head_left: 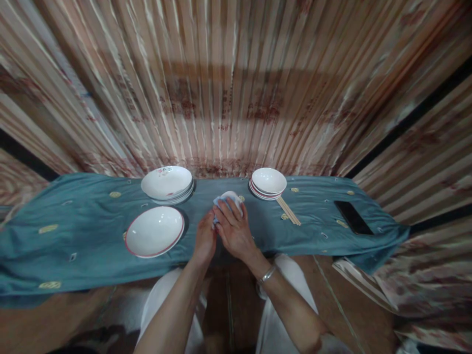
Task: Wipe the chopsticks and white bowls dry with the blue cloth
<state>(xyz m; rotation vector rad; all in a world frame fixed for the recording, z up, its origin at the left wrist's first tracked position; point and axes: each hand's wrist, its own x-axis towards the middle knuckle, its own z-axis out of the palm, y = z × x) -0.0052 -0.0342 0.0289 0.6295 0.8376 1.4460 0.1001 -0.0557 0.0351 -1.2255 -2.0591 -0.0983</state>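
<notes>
Both hands meet at the middle of the table, around a small white bowl [232, 195] that shows only in part. My left hand [205, 236] is closed at the bowl's left side and grips it; its fingertips are hidden. A light blue cloth [218, 200] lies against the bowl, pressed under the fingers of my right hand [233, 227]. That hand covers much of both things. A silver bracelet [267, 274] circles my right wrist.
Large white plates [166, 182] are stacked at back left, with a red-rimmed plate [155, 232] in front. Small bowls [269, 181] stand stacked at back right, beside chopsticks [289, 211]. A black phone [353, 217] lies far right on the teal tablecloth [92, 236]. Curtains [228, 98] hang behind.
</notes>
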